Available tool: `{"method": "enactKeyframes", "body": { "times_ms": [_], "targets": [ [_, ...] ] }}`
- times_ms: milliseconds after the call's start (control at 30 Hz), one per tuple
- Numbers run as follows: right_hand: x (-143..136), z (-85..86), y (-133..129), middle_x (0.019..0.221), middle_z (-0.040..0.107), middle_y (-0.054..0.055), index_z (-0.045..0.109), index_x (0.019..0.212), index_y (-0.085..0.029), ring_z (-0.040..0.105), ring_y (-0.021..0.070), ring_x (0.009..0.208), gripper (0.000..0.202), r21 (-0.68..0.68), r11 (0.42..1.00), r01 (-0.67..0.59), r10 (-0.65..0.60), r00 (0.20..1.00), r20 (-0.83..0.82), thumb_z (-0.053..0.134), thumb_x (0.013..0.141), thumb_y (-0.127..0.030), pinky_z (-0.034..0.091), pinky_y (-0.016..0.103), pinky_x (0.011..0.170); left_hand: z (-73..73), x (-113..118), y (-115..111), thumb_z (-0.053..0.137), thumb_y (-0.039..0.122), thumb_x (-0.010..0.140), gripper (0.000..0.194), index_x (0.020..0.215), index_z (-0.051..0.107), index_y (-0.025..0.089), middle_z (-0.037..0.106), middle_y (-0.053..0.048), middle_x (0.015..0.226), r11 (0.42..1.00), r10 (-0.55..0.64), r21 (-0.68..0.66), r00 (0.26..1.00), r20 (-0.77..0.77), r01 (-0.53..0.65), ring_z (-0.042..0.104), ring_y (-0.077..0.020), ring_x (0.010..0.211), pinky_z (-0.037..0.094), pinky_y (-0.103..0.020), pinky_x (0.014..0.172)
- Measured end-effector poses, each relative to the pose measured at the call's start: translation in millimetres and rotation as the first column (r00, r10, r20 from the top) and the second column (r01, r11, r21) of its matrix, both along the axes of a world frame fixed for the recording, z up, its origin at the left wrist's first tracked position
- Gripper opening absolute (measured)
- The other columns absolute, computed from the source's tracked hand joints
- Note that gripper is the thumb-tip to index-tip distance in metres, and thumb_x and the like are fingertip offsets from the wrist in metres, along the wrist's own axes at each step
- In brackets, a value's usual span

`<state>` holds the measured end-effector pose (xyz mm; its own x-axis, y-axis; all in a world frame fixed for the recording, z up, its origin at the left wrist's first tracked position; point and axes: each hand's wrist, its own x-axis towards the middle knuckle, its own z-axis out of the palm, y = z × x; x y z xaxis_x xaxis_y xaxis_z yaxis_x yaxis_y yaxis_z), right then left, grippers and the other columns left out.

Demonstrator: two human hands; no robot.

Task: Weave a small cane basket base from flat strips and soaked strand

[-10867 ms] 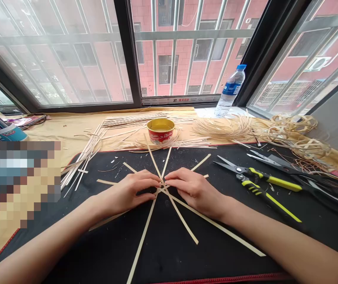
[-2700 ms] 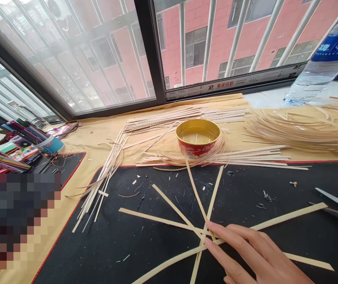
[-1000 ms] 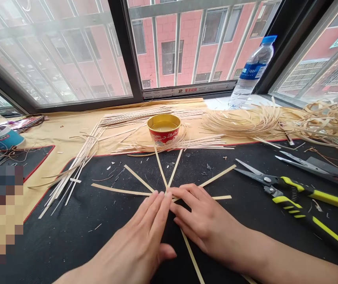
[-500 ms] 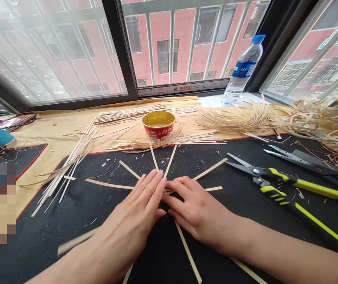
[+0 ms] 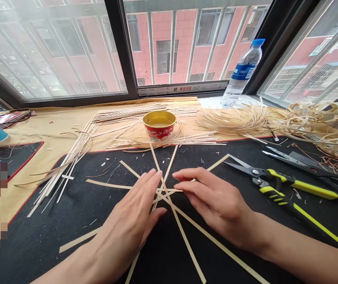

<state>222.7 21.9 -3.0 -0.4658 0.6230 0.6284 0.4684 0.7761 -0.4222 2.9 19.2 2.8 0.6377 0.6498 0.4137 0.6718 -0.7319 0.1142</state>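
The left hand (image 5: 131, 211) lies flat, the right hand (image 5: 217, 197) hovers loose, neither gripping anything, and one sideways nudge could skew those crossed bamboo strips (image 5: 169, 197)!

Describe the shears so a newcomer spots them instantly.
Find the big black mat with red edging. On it, to the right of the right hand, lie the shears, blades pointing left. Their bright yellow-and-black grips set them apart from the dark-handled scissors just beyond.

Bright daylight enters through the window (image 5: 125, 59); haze veils the left pane (image 5: 56, 47). Wide-angle distortion stretches the edges. Pixelation masks the lower left.
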Motion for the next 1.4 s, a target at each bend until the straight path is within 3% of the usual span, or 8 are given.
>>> {"method": "enactKeyframes", "body": {
  "times_ms": [167, 333, 633, 833, 1000, 1100, 1233, 1400],
  "targets": [
    [1.4, 0.8, 3.1, 0.113, 0.065, 0.015, 0.056, 0.118, -0.010, 0.059, 0.0191, 0.109, 0.030, 0.008, 0.993, -0.116, 0.114, 0.985, 0.131, 0.040, 0.093, -0.004, 0.053, 0.030, 0.090, -7.3, 1.0, 1.0, 0.035, 0.014, 0.096, 0.047, 0.143, 0.027, 0.013, 0.053, -0.015, 0.138, 0.994, -0.085, -0.071, 0.995, -0.051, 0.081, 0.046, -0.0200, 0.131, 0.043, -0.037, 0.105],
    [0.5, 1.7, 6.3, 0.104, 0.068, 0.015, 0.060, 0.109, -0.010, 0.061, 0.0219, 0.104, 0.027, 0.003, 0.986, -0.166, 0.161, 0.959, 0.233, 0.037, 0.096, -0.008, 0.055, 0.035, 0.086, -14.7, -1.2, -0.2, 0.039, 0.020, 0.096, 0.054, 0.146, 0.019, 0.014, 0.050, -0.017, 0.140, 0.983, -0.053, -0.178, 0.998, -0.043, 0.044, 0.049, -0.0217, 0.129, 0.047, -0.039, 0.102],
    [6.6, 21.1, -1.0, 0.099, 0.070, 0.011, 0.064, 0.106, -0.014, 0.065, 0.0174, 0.089, 0.024, -0.055, 0.988, -0.145, 0.152, 0.977, 0.151, 0.044, 0.093, -0.007, 0.054, 0.028, 0.076, 0.1, 0.4, -5.3, 0.040, 0.013, 0.095, 0.051, 0.144, 0.027, 0.016, 0.052, -0.011, 0.140, 0.989, -0.005, -0.145, 0.980, 0.199, 0.034, 0.050, -0.0140, 0.129, 0.041, -0.027, 0.108],
    [41.2, 50.0, -39.0, 0.082, 0.068, 0.001, 0.065, 0.088, -0.021, 0.064, 0.0133, 0.072, 0.014, -0.319, 0.945, 0.070, 0.028, 0.956, 0.293, 0.052, 0.094, -0.025, 0.050, 0.023, 0.065, 3.6, -2.3, -1.6, 0.040, 0.011, 0.095, 0.033, 0.125, 0.051, 0.017, 0.061, -0.009, 0.128, 0.986, -0.122, -0.096, 0.980, 0.156, 0.138, 0.057, -0.0162, 0.120, 0.049, -0.029, 0.102],
    [74.1, 30.6, -90.6, 0.074, 0.065, -0.002, 0.063, 0.086, -0.025, 0.055, 0.0102, 0.046, 0.022, -0.473, 0.795, 0.379, -0.200, 0.901, 0.386, 0.074, 0.075, -0.040, 0.047, 0.021, 0.043, -0.7, 6.1, -1.0, 0.043, 0.018, 0.096, 0.024, 0.115, 0.058, 0.014, 0.059, -0.014, 0.127, 0.973, -0.211, -0.082, 0.974, 0.084, 0.218, 0.056, -0.0232, 0.120, 0.052, -0.037, 0.097],
    [77.0, 15.1, -109.4, 0.077, 0.067, -0.002, 0.064, 0.090, -0.025, 0.055, 0.0096, 0.045, 0.029, -0.542, 0.734, 0.410, -0.229, 0.900, 0.371, 0.080, 0.067, -0.030, 0.049, 0.019, 0.041, 2.5, 15.9, 2.8, 0.046, 0.018, 0.095, 0.018, 0.105, 0.060, 0.013, 0.062, -0.013, 0.110, 0.969, -0.211, -0.108, 0.973, 0.094, 0.220, 0.059, -0.0218, 0.101, 0.054, -0.037, 0.086],
    [70.2, 8.6, -116.0, 0.076, 0.066, -0.001, 0.063, 0.096, -0.023, 0.058, 0.0092, 0.050, 0.021, -0.598, 0.691, 0.406, -0.296, 0.914, 0.278, 0.068, 0.076, -0.022, 0.051, 0.017, 0.047, 6.6, 24.0, 14.7, 0.056, 0.017, 0.090, 0.007, 0.093, 0.062, 0.015, 0.062, -0.007, 0.093, 0.958, -0.240, -0.151, 0.969, 0.051, 0.245, 0.057, -0.0196, 0.087, 0.054, -0.035, 0.077],
    [67.5, 19.3, -117.4, 0.074, 0.065, -0.001, 0.067, 0.098, -0.022, 0.061, 0.0104, 0.058, 0.019, -0.605, 0.683, 0.408, -0.342, 0.911, 0.229, 0.060, 0.080, -0.021, 0.053, 0.019, 0.055, 2.0, 17.0, 20.7, 0.057, 0.018, 0.089, 0.013, 0.101, 0.061, 0.015, 0.059, -0.012, 0.118, 0.956, -0.243, -0.162, 0.970, 0.024, 0.244, 0.055, -0.0250, 0.114, 0.051, -0.043, 0.096]
  ]
}}
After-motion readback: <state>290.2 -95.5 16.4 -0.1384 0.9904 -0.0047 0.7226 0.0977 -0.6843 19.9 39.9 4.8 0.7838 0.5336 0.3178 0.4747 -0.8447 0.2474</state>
